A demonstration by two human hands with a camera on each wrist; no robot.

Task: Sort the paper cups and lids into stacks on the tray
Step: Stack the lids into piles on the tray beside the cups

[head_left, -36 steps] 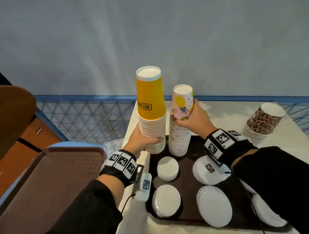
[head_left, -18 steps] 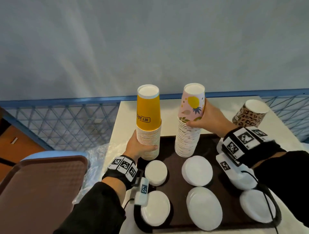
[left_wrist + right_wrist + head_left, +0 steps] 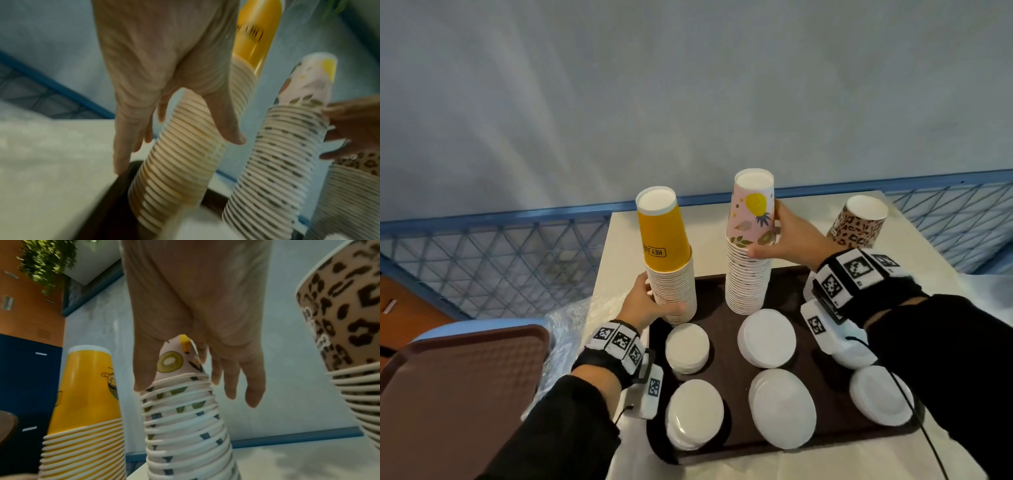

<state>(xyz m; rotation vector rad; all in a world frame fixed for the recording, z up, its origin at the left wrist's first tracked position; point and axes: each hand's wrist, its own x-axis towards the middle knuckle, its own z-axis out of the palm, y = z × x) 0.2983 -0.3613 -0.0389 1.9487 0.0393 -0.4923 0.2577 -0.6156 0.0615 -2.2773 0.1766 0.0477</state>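
A dark brown tray [image 3: 726, 346] lies on the white table with several stacks of white lids [image 3: 767, 337] on it. On its back left corner stands a tall stack of yellow cups [image 3: 666, 246], upside down. My left hand [image 3: 654, 303] grips its lower part, thumb in front [image 3: 228, 129]. A stack of pink fruit-print cups [image 3: 751, 240] stands at the tray's back middle. My right hand [image 3: 774, 236] holds it near the top, thumb on the rims [image 3: 144, 378]. A leopard-print cup stack [image 3: 859, 222] stands at the far right behind my right wrist.
A second, reddish-brown tray [image 3: 458, 394] sits at the lower left beside crumpled clear plastic [image 3: 571, 318]. Behind the table [image 3: 709, 240] a blue mesh railing [image 3: 500, 260] runs along a pale wall. One lid stack [image 3: 856, 356] is partly hidden under my right wrist.
The pink and yellow stacks, close together a second ago, now stand apart on the tray. Both hands keep their hold. The view has pulled back and shifted.
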